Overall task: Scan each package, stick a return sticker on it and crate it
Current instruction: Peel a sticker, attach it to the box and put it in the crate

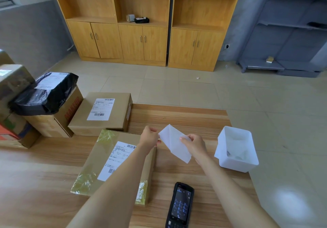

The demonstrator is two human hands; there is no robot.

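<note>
A white sticker sheet (pixel 174 142) hangs in the air above the wooden table (pixel 185 119). My left hand (pixel 149 136) pinches its left edge and my right hand (pixel 193 145) pinches its right side. Below my left forearm lies a flat cardboard package (pixel 104 158) with yellowish tape and a white shipping label. A black handheld scanner (pixel 180 205) rests on the table near the front edge, its keypad screen lit.
A white plastic bin (pixel 236 149) stands at the table's right edge. A second labelled box (pixel 101 112) sits behind the package. A black bagged parcel (pixel 46 92) rests on stacked boxes (pixel 53 119) at the left. Wooden cabinets (pixel 143 24) line the far wall.
</note>
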